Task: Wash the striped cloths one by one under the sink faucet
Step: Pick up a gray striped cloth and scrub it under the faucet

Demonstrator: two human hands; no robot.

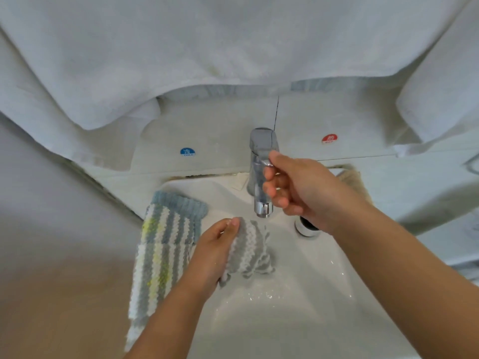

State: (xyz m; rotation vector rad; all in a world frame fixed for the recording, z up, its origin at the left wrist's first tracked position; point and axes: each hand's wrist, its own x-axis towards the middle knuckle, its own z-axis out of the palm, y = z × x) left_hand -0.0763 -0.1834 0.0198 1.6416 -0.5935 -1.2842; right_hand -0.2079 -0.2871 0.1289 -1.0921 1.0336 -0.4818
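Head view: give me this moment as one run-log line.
left hand: grips grey striped cloth under faucet | right hand: at faucet handle | spare striped cloths: on sink left rim

The chrome faucet [260,174] stands at the back of the white sink [298,294], its spout reaching forward over the basin. The right hand [298,187] is at the faucet's right side, fingers loosely curled around the spout and thumb near the lever on top. Just below the spout, the left hand [215,252] grips a bunched grey-and-white striped cloth [248,252] inside the basin. To the faucet's left, more striped cloths [163,244] in blue, white and yellow lie stacked over the sink's left rim. A chrome drain plug [307,228] sits right of the spout. Behind the faucet, a blue sticker [187,152] is at left and a red sticker [329,138] at right, with white towels [207,47] hanging above.
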